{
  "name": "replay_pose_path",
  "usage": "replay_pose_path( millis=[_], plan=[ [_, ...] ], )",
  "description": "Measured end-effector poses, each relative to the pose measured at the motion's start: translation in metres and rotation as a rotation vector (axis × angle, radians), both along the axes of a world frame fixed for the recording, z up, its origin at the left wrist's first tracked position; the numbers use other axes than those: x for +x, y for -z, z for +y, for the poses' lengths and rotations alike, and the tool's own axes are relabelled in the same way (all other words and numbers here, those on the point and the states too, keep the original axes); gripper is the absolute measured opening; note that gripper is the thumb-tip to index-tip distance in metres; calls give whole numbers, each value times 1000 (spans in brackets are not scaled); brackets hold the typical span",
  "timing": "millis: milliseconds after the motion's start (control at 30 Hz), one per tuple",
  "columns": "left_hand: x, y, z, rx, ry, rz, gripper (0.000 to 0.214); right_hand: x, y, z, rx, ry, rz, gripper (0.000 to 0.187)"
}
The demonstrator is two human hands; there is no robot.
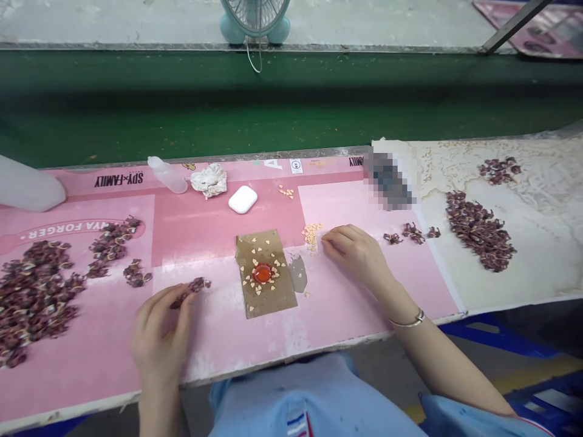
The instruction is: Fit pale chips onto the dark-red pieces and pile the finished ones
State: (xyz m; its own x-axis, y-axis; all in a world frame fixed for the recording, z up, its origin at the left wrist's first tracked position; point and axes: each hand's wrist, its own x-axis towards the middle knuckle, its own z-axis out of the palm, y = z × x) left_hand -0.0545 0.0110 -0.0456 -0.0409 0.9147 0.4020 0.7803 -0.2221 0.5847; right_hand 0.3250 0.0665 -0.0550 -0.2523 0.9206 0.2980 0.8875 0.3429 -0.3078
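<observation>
While left hand (159, 340) pinches, crinkled maroon clusters (191, 287)

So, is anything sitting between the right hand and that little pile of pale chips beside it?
Nothing visible stands in the way. The fingertips of the right hand reach almost to the edge of the pile of pale chips, and the pink printed mat they both lie on is all that shows there.

Your left hand (159, 331) pinches a dark red cluster (191, 289) on the pink worktop (228, 340), while your right hand (355, 255) rests just beside a small heap of pale heart-shaped flakes (311, 237).
</observation>
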Motion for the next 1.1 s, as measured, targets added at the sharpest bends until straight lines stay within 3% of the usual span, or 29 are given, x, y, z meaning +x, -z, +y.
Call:
replay_pose_path(
  millis=[100, 167, 233, 267, 333, 433, 667, 833, 1100],
  plan=[
    [10, -8, -3, 151, 12, 21, 41, -10, -13, -12, 12, 18, 231, 16],
    [25, -19, -7, 171, 14, -70, 44, -28, -29, -21, -6, -18, 429, 11],
    [46, -32, -11, 37, 48, -265, 30, -52, -47, -31, -21, -128, 597, 11],
    [57, -38, -11, -111, 86, -375, 20, -65, -54, -36, -11, -205, 658, 10],
    [74, -47, -11, -343, 261, -588, 8, -89, -64, -43, 37, -325, 727, 7],
    [88, -49, -10, -534, 376, -867, 27, -110, -67, -48, 112, -375, 745, 6],
    [94, -39, -14, -715, 304, -1112, 31, -114, -64, -51, 179, -358, 669, 9],
    [98, -41, -14, -737, 250, -1164, 36, -110, -64, -52, 218, -367, 542, 7],
    [94, -35, -15, -714, 205, -1098, 37, -115, -56, -51, 238, -380, 513, 13]
  ],
)
